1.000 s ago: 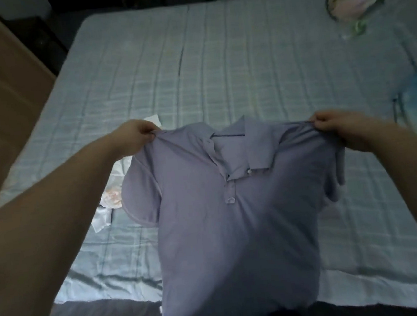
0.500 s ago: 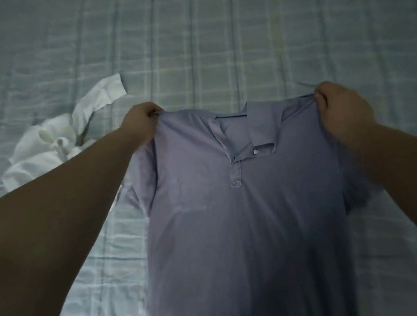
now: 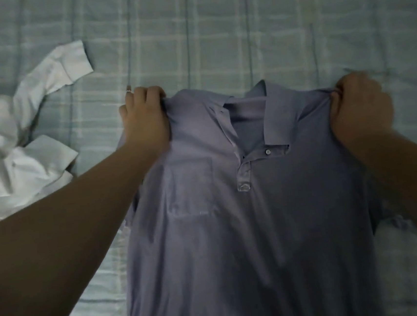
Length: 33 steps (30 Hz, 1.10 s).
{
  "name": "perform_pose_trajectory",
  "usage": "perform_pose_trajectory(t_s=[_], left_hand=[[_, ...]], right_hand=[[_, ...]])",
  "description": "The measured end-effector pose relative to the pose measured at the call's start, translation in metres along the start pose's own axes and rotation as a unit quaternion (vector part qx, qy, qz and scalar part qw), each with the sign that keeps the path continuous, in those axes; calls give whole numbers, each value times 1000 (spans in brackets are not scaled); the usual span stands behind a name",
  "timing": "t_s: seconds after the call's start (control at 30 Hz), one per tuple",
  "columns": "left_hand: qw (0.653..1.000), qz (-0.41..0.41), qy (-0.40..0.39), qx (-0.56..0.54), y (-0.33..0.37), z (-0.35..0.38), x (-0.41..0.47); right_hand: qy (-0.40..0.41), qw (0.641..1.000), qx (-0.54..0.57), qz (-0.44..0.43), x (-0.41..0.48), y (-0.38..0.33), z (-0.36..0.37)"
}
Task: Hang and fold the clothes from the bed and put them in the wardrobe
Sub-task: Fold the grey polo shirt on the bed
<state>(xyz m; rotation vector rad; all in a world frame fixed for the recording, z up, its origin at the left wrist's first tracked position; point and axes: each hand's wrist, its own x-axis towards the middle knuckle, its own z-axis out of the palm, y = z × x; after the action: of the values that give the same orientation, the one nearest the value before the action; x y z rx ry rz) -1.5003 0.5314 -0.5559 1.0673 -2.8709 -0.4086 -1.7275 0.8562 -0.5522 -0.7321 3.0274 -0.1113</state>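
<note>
Head view, looking down over both forearms onto the bed (image 3: pixel 215 29), which is covered by a pale blue-green sheet with a light check pattern; a lavender polo shirt (image 3: pixel 272 228) lies front-up on it, stretched out lengthwise towards the lower edge of the picture, where its hem runs out of frame. The left hand (image 3: pixel 145 118) has its fingers curled tight round the fabric at one shoulder seam; the right hand (image 3: pixel 360 107) bunches and pinches the fabric at the other shoulder, and is slightly motion-blurred; between them the shoulder line is pulled taut. The collar (image 3: pixel 275 118) lies open and folded outwards; below it the placket (image 3: pixel 243 177) is unfastened, with one small pale button (image 3: pixel 267 152) showing beside it; a plain chest pocket (image 3: pixel 190 187) sits below the left hand's shoulder. The inside of the neck shows behind the collar, too dim and soft to tell whether it carries a label. A short sleeve (image 3: pixel 397 221) is mostly hidden beneath the right forearm. A crumpled white shirt (image 3: pixel 24 160) lies on the sheet to the left, near the left forearm, apart from the polo; one cuffed sleeve reaches up and away from the heap.
</note>
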Motion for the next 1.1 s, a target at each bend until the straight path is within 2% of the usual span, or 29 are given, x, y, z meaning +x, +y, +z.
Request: perform_pose_trajectory(t_s=[0.1,0.2,0.3,0.4,0.5,0.6,0.83,1.1], left_hand=[[999,24,20,-37,7,-12,-11],[992,70,40,-98,15,-31,-29],[986,92,31,-133,20,-40,-60],[985,92,26,-145,23,-39,-96],[983,147,-13,-108,24,-29,-142],[980,182,-55,-53,23,-15,-190],[981,164,-96,36,14,13,-267],[977,173,-103,68,-24,22,-383]], right_hand=[[5,1000,-11,12,-5,-7,-10],[25,998,51,13,-17,-17,-25],[51,989,131,-32,-45,-28,-36],[51,987,133,-75,-90,-39,-35],[14,986,147,-80,-144,-47,-27],[-14,979,158,-124,-199,-48,-16],[-68,978,86,-175,-285,-41,1],[-107,983,22,-145,-396,-9,7]])
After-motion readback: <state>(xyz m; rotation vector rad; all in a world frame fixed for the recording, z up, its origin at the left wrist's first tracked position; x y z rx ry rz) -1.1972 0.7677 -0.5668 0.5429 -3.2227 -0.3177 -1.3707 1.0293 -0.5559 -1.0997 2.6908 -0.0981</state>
